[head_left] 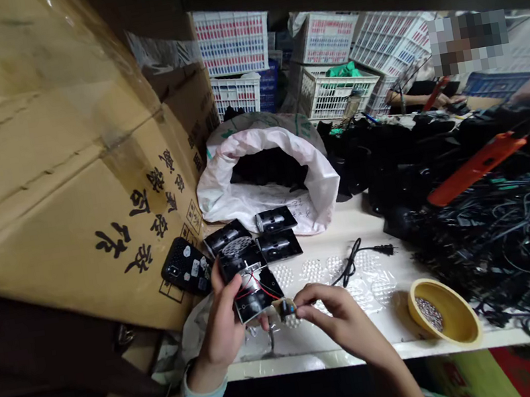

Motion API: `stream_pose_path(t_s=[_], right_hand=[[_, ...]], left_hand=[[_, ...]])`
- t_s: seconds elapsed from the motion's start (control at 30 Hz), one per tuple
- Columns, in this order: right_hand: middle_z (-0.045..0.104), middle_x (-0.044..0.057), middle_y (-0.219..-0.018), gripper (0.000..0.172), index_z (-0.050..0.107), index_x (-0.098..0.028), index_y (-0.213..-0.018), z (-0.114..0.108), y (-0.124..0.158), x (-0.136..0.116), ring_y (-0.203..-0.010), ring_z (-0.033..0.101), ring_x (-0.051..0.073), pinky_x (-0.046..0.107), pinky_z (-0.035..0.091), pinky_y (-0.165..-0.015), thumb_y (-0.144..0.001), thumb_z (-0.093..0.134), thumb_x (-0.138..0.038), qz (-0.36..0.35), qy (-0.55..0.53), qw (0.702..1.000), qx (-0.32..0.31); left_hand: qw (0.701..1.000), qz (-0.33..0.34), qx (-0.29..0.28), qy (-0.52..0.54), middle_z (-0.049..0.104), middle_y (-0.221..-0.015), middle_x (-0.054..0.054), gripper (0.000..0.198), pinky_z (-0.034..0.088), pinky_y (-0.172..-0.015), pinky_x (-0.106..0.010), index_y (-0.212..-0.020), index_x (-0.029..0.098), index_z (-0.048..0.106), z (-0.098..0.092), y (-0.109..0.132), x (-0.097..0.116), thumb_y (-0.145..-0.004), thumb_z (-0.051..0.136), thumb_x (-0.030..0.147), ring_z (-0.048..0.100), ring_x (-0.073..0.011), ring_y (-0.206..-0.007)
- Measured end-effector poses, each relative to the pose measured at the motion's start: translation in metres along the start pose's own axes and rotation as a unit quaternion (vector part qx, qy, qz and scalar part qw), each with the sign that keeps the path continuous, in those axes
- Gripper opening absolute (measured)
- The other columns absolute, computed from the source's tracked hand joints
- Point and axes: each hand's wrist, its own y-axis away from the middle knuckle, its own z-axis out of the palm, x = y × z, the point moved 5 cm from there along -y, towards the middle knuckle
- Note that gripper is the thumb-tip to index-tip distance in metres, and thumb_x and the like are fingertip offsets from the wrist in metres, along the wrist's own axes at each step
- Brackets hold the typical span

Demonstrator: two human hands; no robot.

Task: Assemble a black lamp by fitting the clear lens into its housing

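My left hand (pixel 224 319) grips a black plastic housing (pixel 241 256) with a round, glossy patterned end, held tilted above the bench. Red and dark wires run from its middle to a small circuit board (pixel 285 309). That board is pinched between the thumb and fingers of my right hand (pixel 331 312). Behind the held piece, several similar black housings (pixel 279 245) lie on the bench. Past them a white woven sack (pixel 317 193) gapes open with dark things inside. A short black power cord (pixel 353 262) with a plug lies to the right.
A yellow bowl (pixel 457 312) of small metal parts stands near the bench's front edge. Tangled black cables (pixel 520 252) and an orange tool (pixel 476 168) fill the right side. A phone (pixel 186 264) leans against a large carton (pixel 46 213). Another person sits across, before stacked crates (pixel 233 42).
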Motion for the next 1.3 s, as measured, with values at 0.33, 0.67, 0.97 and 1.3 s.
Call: stream_pose_path(t_s=[0.33, 0.67, 0.97, 1.3], right_hand=[[0.071, 0.004, -0.096, 0.034, 0.064, -0.021, -0.111, 0.011, -0.002, -0.05, -0.083, 0.059, 0.017, 0.036, 0.038, -0.075, -0.09, 0.045, -0.002, -0.24, 0.232, 0.943, -0.006], [0.067, 0.007, -0.094, 0.04, 0.068, -0.018, -0.109, 0.022, 0.0, -0.048, -0.08, 0.051, 0.018, 0.035, 0.032, -0.072, -0.083, 0.046, 0.003, -0.257, 0.344, 0.902, -0.046], [0.056, 0.01, -0.106, 0.046, 0.067, -0.022, -0.114, 0.02, 0.008, -0.041, -0.087, 0.049, 0.021, 0.033, 0.037, -0.074, -0.08, 0.049, 0.004, -0.165, 0.394, 0.903, -0.051], [0.06, 0.006, -0.097, 0.047, 0.069, -0.021, -0.109, 0.018, 0.009, -0.036, -0.084, 0.052, 0.018, 0.031, 0.036, -0.075, -0.08, 0.044, 0.007, -0.147, 0.301, 0.941, -0.057]], left_hand=[[0.993, -0.055, -0.104, -0.01, 0.061, -0.094, -0.001, 0.078, 0.053, -0.038, -0.028, -0.15, 0.044, 0.016, 0.008, 0.008, -0.003, -0.088, 0.063, 0.042, 0.056, -0.0167, -0.059], [0.991, -0.087, -0.098, -0.012, 0.057, -0.093, -0.002, 0.083, 0.049, -0.037, -0.023, -0.151, 0.045, 0.017, 0.012, 0.011, -0.01, -0.084, 0.067, 0.046, 0.053, -0.016, -0.062], [0.983, -0.102, -0.153, -0.011, 0.059, -0.113, -0.004, 0.11, 0.055, -0.055, -0.026, -0.152, 0.042, 0.006, 0.011, 0.014, -0.017, -0.07, 0.074, 0.019, 0.056, -0.0179, -0.078], [0.987, -0.114, -0.112, -0.026, 0.057, -0.119, -0.007, 0.084, 0.053, -0.042, -0.03, -0.148, 0.033, 0.023, 0.017, 0.015, -0.017, -0.073, 0.06, 0.03, 0.056, -0.0195, -0.072]])
